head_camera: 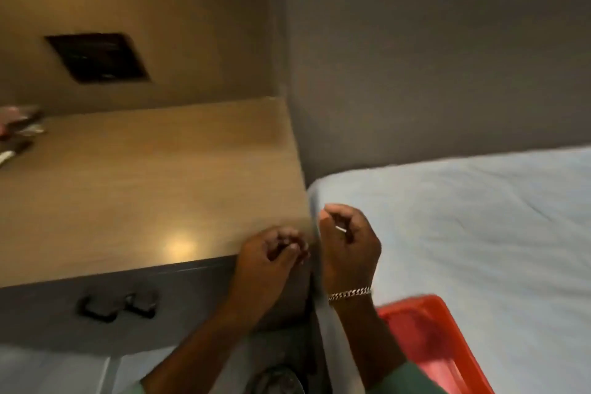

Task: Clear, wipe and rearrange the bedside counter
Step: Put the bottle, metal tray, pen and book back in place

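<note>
The bedside counter (pixel 153 176) has a light wood top that is mostly bare, with a lamp glare near its front edge. My left hand (pixel 271 256) hovers at the counter's front right corner, fingers curled in with nothing visible in them. My right hand (pixel 348 243), with a chain bracelet on the wrist, is a loose fist just right of that corner, over the edge of the bed; a small pale glint shows between its fingers, too blurred to name. A few blurred small items (pixel 19 131) lie at the counter's far left.
A bed with a pale blue sheet (pixel 463 217) fills the right side. A red plastic tray or basket (pixel 431 339) rests on the bed near my right forearm. The counter front has a dark drawer handle (pixel 115 305). A dark wall panel (pixel 99 56) sits above the counter.
</note>
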Available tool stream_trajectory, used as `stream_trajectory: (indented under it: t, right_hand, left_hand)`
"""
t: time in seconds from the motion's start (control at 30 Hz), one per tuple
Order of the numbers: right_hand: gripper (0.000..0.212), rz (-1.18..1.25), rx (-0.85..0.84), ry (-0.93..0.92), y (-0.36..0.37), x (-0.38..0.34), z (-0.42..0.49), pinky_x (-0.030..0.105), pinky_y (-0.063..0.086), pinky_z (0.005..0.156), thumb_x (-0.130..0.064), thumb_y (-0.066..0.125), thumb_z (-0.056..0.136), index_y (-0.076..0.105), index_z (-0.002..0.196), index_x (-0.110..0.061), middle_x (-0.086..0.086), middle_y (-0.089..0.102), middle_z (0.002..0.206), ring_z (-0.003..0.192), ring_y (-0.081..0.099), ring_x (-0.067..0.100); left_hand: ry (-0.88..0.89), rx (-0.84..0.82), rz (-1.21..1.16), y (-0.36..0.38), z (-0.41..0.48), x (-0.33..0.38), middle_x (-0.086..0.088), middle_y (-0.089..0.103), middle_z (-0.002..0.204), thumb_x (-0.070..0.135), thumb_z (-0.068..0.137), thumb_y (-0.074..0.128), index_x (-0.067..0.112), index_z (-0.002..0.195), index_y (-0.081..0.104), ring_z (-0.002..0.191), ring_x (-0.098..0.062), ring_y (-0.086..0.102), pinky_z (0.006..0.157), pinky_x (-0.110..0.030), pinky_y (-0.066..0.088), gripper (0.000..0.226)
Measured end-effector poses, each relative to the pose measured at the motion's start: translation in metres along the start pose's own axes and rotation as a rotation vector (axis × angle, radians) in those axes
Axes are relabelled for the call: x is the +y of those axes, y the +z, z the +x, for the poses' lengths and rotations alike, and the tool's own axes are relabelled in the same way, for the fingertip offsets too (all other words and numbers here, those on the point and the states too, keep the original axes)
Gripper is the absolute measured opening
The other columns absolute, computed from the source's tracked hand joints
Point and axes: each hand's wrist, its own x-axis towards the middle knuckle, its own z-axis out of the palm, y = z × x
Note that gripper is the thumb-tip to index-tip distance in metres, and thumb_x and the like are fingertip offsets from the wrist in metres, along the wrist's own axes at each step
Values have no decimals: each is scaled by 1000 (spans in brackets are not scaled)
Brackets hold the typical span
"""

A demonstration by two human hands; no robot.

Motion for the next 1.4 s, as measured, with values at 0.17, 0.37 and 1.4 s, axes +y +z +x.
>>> stream_trajectory:
  t: [0.17, 0.37, 1.4]
  right_hand:
    - [9, -8, -412, -219, 142, -46, -18, 19, 53, 65, -3, 72, 80, 71, 85, -11, -1, 69, 73, 65, 62, 5]
    - [7, -173, -598, -349, 318, -53, -21, 27, 54, 71, -11, 76, 76, 74, 82, -14, 2, 72, 76, 69, 64, 12]
    - [86, -466, -325, -272, 394, -73, 85, 27, 56, 84, -42, 90, 38, 60, 116, -21, 0, 69, 105, 93, 67, 15]
  left_hand:
    - [166, 330, -131, -158, 34, 54, -14, 72, 80, -2, 86, 59, 6, 94, 67, 71, -22, 69, 65, -31, 59, 14]
    - [236, 628, 18, -354, 116, 63, -21, 64, 85, -10, 86, 52, -4, 95, 63, 75, -28, 61, 67, -37, 54, 16]
    - [446, 84, 386, -330, 279, 138, 5, 67, 102, 42, 59, 84, 20, 114, 61, 93, -12, 62, 82, -26, 50, 63]
